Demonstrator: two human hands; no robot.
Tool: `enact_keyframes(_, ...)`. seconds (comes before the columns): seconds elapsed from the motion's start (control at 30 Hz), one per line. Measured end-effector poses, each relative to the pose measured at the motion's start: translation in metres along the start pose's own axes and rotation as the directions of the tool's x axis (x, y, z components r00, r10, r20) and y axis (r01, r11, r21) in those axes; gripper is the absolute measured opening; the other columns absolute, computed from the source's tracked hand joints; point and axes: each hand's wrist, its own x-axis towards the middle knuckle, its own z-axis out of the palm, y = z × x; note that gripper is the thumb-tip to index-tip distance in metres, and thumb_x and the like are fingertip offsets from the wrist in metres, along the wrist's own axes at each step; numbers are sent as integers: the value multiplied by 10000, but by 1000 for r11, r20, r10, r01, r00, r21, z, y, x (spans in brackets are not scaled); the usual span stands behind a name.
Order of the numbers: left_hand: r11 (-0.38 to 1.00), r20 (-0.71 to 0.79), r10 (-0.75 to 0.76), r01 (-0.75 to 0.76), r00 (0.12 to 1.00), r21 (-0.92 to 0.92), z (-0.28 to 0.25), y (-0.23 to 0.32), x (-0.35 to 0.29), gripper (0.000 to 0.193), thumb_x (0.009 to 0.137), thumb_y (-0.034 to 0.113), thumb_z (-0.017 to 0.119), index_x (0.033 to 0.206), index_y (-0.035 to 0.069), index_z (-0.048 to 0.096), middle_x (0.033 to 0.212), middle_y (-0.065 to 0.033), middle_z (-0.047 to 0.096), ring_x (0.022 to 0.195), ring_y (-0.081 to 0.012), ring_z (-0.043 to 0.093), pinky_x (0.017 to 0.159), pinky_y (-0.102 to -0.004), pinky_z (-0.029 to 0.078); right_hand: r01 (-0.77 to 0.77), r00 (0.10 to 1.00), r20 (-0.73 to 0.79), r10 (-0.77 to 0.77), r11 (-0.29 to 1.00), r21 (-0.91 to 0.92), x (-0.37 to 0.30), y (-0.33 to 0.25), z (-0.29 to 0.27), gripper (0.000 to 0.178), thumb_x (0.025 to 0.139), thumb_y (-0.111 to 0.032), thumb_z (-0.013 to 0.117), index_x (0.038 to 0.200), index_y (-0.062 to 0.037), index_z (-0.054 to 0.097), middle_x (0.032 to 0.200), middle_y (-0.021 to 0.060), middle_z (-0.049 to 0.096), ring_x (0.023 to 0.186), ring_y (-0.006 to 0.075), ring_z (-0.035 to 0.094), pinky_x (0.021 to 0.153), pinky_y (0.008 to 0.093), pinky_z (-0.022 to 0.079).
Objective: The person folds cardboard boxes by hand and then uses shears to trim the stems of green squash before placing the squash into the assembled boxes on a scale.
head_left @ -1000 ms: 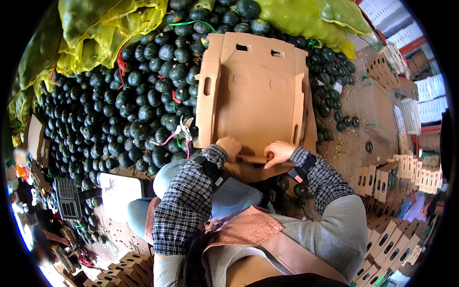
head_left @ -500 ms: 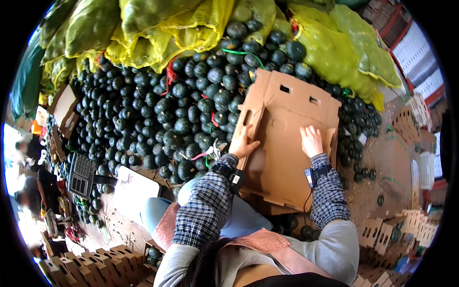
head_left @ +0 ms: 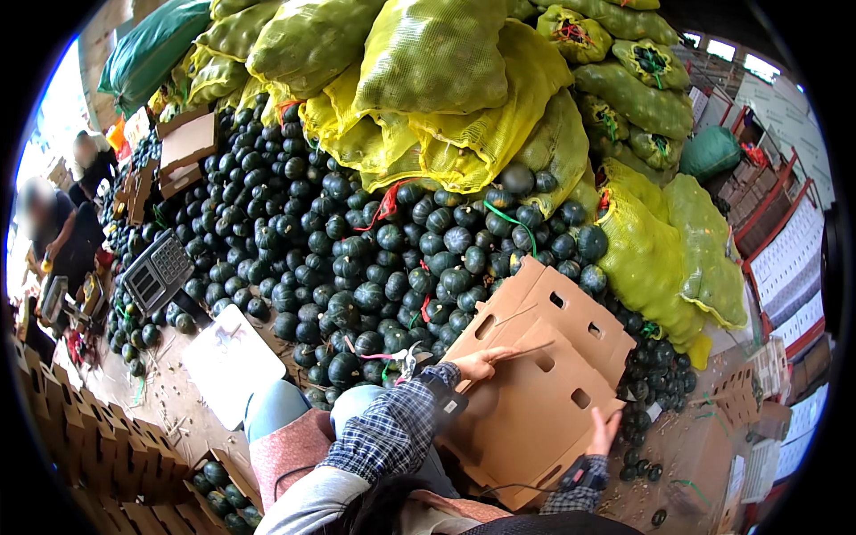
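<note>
Head view: you've got the brown cardboard box (head_left: 533, 406) in front of your legs, between your hands. Your left hand (head_left: 477, 366) is at the box's left side, fingers out straight along a panel with slots, not clenched; can't tell if they press on it. Your right hand (head_left: 604, 432) is at the box's right edge, fingers extended and loose, no grip visible. Dark green squashes (head_left: 344, 309) are heaped left of the box and past its far edge. Shears (head_left: 409, 362) lie on the heap just left of the box. Scale display (head_left: 159, 272) and white scale platform (head_left: 234, 366) stand farther left of it. Yellow mesh sacks (head_left: 432, 58) are piled beyond the box.
</note>
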Motion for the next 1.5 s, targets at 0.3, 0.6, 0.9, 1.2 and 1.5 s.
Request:
enact_keyframes(0.3, 976, -125, -144, 162, 982, 146, 7, 5, 5, 366, 853, 434, 579, 966, 101, 682, 1038, -116, 569, 1155, -250, 445, 1025, -339, 299, -93, 985, 158, 64, 980, 178, -12, 21, -16, 356, 902, -206, 477, 1192, -8, 533, 1173, 95, 555, 1037, 207, 542, 864, 327, 456)
enact_keyframes(0.6, 932, -338, 106, -212, 935, -293, 15, 16, 6, 624, 719, 96, 754, 1260, 137, 446, 1208, -87, 466, 1172, -215, 400, 1002, -405, 328, -18, 963, 260, 69, 981, -195, 7, 30, -24, 352, 938, -381, 487, 1121, -81, 469, 728, 59, 613, 694, 135, 559, 699, 269, 446)
enact_keyframes(0.9, 788, -535, -169, -212, 828, -578, -13, -4, 2, 574, 907, 568, 434, 645, 76, 572, 741, 15, 574, 815, -99, 510, 815, -247, 347, 146, 952, 175, -250, 876, 460, 38, 35, 16, 667, 892, -658, 312, 911, -69, 626, 1042, 121, 596, 1125, 317, 492, 982, 513, 367)
enact_keyframes(1.2, 937, 153, -253, 203, 955, 284, -68, 20, 14, 504, 718, 436, 772, 1001, 59, 593, 1044, -75, 645, 988, -186, 579, 894, -302, 426, 164, 539, 730, -420, 903, 398, 81, 58, 15, 289, 882, -347, 577, 757, -88, 552, 935, 64, 540, 991, 230, 475, 940, 399, 352)
enact_keyframes(1.5, 394, 62, -280, 56, 958, 918, -5, 30, 39, 570, 532, 315, 830, 1042, 191, 607, 944, -65, 645, 953, -281, 599, 723, -421, 513, 739, 549, 763, 341, 228, -634, 39, -53, 68, 657, 584, -349, 823, 1109, -46, 571, 1084, 149, 598, 1074, 270, 541, 892, 359, 429)
